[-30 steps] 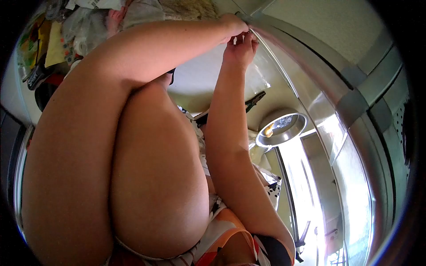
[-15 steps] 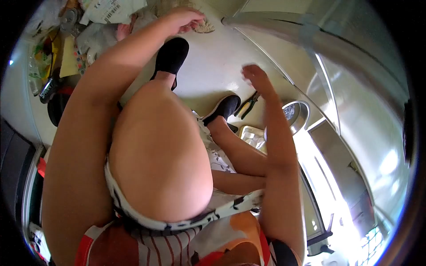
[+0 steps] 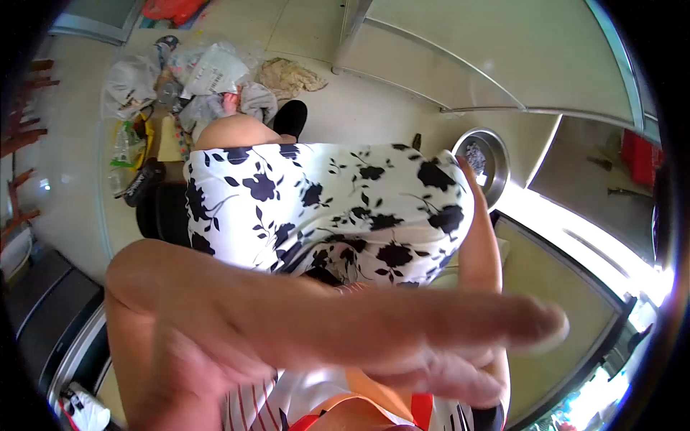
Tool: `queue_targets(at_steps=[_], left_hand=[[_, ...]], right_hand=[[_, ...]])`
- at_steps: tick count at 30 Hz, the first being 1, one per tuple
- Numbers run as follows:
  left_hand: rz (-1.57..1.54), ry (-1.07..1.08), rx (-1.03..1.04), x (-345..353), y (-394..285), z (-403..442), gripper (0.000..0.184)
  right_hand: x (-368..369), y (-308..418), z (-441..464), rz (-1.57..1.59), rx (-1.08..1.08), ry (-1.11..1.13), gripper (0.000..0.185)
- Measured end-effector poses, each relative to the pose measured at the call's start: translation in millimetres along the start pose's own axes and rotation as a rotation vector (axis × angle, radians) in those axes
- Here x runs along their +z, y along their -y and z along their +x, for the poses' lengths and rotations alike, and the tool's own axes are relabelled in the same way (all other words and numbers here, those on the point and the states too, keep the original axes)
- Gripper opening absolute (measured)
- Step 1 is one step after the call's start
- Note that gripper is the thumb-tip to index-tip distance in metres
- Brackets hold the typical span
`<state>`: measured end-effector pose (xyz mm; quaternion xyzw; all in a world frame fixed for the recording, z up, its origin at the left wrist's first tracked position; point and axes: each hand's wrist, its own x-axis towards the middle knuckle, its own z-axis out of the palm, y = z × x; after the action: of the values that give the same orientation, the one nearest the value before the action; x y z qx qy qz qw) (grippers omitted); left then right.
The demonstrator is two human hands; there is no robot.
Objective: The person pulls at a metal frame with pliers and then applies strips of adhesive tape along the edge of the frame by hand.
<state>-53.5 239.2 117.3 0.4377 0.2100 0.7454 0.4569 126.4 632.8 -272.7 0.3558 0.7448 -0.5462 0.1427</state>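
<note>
My left hand is very close to the camera and blurred, with its index finger stretched to the right and the other fingers partly bent below. Nothing shows in it. Under it are my knees, covered by white trousers or a skirt with black flowers. My right forearm runs up along the outer side of the right knee. The cloth hides the fingers of my right hand. A round metal bowl stands just beside that hand, with shiny greyish bits inside.
Plastic bags and a tan cloth lie on the floor at the upper left, near a black shoe. A small dark object lies beyond the knees. Glossy cabinet panels stand at the upper right.
My left hand has come from out by the tan cloth to right before the camera. My right hand has drawn back to the knee. The flowered cloth now covers the thigh.
</note>
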Motion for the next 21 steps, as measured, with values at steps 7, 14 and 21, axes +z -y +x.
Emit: queue_targets(at_steps=[7,14,21], left_hand=[[-0.078,-0.005,-0.035,15,25,-4,0.072],[0.156,-0.625,-0.137,-67,28,-50,0.064],[0.06,-0.771,-0.117,-97,38,-74,0.055]], right_hand=[[127,44,21,0.397,0.248,0.075,0.031],[177,84,126,1.179,0.248,-0.22,0.044],[194,82,183,1.414,0.258,-0.289,0.042]])
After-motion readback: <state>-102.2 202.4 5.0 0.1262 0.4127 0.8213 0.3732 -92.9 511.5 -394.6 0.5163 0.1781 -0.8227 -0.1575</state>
